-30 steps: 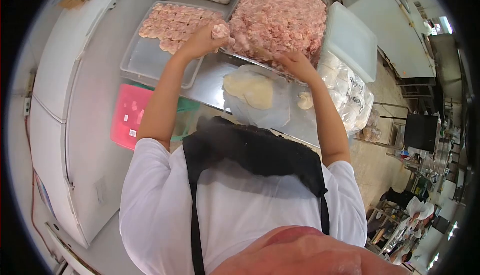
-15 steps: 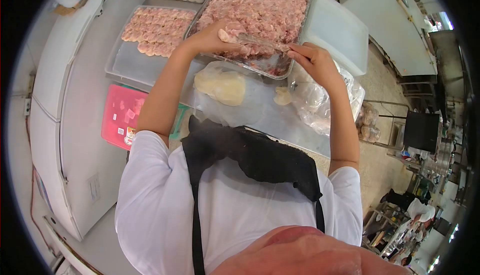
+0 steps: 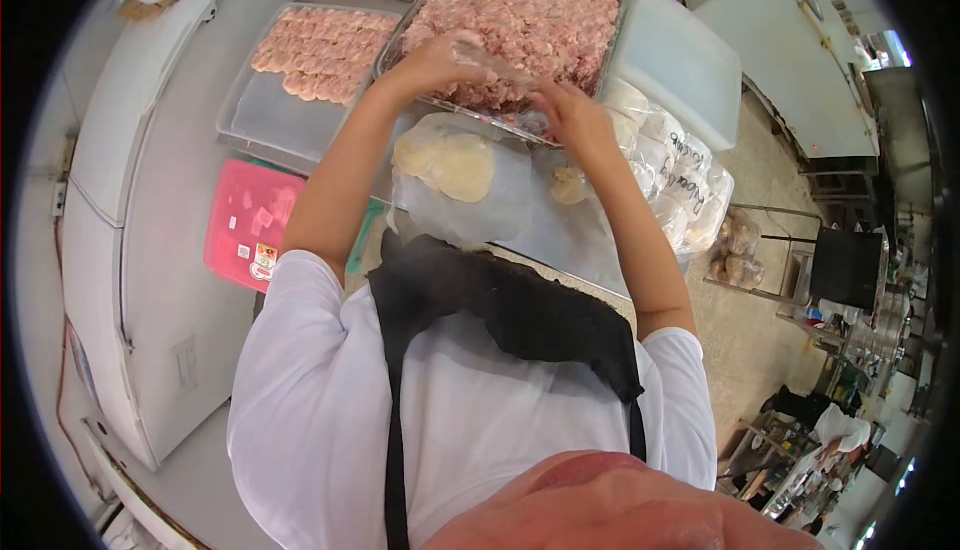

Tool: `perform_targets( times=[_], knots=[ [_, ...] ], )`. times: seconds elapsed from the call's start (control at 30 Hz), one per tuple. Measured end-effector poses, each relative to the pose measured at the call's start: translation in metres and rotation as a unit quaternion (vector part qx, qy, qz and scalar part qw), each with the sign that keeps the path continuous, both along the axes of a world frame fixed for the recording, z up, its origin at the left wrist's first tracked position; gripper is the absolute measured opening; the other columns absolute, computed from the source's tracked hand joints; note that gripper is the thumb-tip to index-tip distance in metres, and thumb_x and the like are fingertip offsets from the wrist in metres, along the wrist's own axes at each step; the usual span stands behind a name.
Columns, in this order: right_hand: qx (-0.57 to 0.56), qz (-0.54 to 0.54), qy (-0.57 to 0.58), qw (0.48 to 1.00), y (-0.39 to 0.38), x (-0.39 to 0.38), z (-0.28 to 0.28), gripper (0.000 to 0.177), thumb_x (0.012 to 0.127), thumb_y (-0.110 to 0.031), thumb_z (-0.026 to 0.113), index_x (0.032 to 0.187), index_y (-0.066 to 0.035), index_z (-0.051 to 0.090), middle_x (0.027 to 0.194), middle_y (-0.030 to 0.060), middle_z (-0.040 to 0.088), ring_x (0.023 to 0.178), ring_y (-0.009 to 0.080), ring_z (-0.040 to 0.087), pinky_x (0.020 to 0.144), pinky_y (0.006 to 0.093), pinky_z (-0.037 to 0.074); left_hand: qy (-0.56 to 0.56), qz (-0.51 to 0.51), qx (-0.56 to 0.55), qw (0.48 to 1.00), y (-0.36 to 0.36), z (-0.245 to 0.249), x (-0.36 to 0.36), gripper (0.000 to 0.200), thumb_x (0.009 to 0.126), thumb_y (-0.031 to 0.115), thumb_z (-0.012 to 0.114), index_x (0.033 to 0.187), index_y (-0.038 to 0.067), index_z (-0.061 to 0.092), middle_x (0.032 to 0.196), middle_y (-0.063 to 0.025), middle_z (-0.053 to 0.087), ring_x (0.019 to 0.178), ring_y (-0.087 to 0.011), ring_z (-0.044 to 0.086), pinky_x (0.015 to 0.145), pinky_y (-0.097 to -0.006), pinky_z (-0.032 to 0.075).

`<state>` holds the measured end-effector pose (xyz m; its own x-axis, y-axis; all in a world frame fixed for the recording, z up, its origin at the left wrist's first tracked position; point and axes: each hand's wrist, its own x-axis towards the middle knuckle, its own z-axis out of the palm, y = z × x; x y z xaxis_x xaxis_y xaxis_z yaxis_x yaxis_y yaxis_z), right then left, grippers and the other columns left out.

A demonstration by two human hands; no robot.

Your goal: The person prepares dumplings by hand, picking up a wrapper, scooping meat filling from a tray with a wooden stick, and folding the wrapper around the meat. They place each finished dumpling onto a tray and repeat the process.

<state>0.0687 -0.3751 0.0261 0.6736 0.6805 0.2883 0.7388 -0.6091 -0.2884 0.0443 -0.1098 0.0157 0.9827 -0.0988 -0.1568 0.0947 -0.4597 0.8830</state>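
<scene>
Grip: left hand (image 3: 437, 58), right hand (image 3: 566, 116) on translucent sheet (image 3: 492, 68) over meat tray (image 3: 616, 30).

R hand (image 3: 572, 122) moved in closer to L hand (image 3: 440, 62) over meat tray (image 3: 615, 40).

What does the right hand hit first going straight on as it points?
Probably the near rim of the large metal tray heaped with pink minced meat; the right hand sits at that edge, pointing into it. Depth is unclear: it may clear the rim and land in the meat.
</scene>
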Motion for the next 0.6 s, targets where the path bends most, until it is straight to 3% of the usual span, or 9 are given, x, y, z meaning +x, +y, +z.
perform_targets(
  times=[0.1,0.2,0.3,0.4,0.43,0.53,0.6],
  knots=[
    [-0.107,-0.050,0.038,0.992,-0.026,0.031,-0.020,0.026,0.091,-0.031,0.053,0.110,-0.018,0.066,0.087,0.0123,0.067,0.080,0.0312,0.064,0.068,0.0425,0.050,-0.128,0.109,0.161,0.973,0.008,0.006,-0.031,0.067,0.067,0.039,0.080,0.119,0.003,0.057,0.122,-0.0171,0.059,0.113,-0.0257,0.056,0.094,-0.0366,0.043],
    [-0.068,-0.103,0.130,0.984,-0.028,0.006,0.032,0.028,0.091,-0.030,0.056,0.111,-0.012,0.066,0.094,0.0162,0.067,0.085,0.0329,0.064,0.073,0.0394,0.050,-0.131,0.068,0.069,0.987,0.028,0.030,-0.048,0.059,0.070,0.035,0.078,0.117,0.004,0.060,0.124,-0.0150,0.058,0.107,-0.0270,0.058,0.095,-0.0356,0.042],
    [0.128,-0.036,0.248,0.960,0.000,-0.026,0.071,0.031,0.091,-0.028,0.059,0.111,-0.005,0.064,0.100,0.0194,0.066,0.088,0.0351,0.063,0.077,0.0372,0.049,-0.232,0.025,0.081,0.969,0.047,0.050,-0.065,0.057,0.070,0.035,0.077,0.116,0.006,0.061,0.122,-0.0133,0.060,0.107,-0.0295,0.057,0.096,-0.0353,0.041],
    [0.123,0.110,0.136,0.977,0.060,-0.050,0.064,0.033,0.089,-0.027,0.061,0.111,-0.002,0.063,0.098,0.0197,0.066,0.085,0.0354,0.064,0.076,0.0356,0.049,-0.226,0.004,0.099,0.969,0.076,0.044,-0.074,0.057,0.070,0.037,0.077,0.117,0.009,0.061,0.118,-0.0138,0.061,0.108,-0.0311,0.056,0.096,-0.0352,0.041],
    [0.097,0.111,0.196,0.969,0.076,-0.054,0.064,0.030,0.090,-0.026,0.060,0.109,-0.004,0.065,0.093,0.0176,0.066,0.084,0.0326,0.064,0.072,0.0368,0.050,-0.205,0.007,0.113,0.972,0.087,0.044,-0.079,0.057,0.070,0.037,0.078,0.115,0.008,0.061,0.117,-0.0137,0.061,0.108,-0.0310,0.056,0.095,-0.0353,0.041],
    [-0.004,0.066,0.031,0.997,0.103,-0.059,0.101,0.028,0.090,-0.027,0.059,0.106,-0.007,0.067,0.087,0.0150,0.066,0.081,0.0311,0.064,0.068,0.0392,0.050,-0.165,0.030,0.137,0.976,0.122,0.048,-0.097,0.055,0.069,0.036,0.078,0.113,0.006,0.062,0.112,-0.0128,0.063,0.108,-0.0300,0.056,0.094,-0.0354,0.042],
    [0.015,0.060,-0.006,0.998,0.125,-0.078,0.107,0.026,0.090,-0.029,0.058,0.104,-0.010,0.068,0.084,0.0119,0.066,0.079,0.0316,0.063,0.066,0.0415,0.050,-0.167,0.048,0.129,0.976,0.143,0.050,-0.113,0.055,0.069,0.035,0.079,0.112,0.005,0.062,0.111,-0.0120,0.063,0.107,-0.0283,0.057,0.093,-0.0352,0.043]
  ],
)
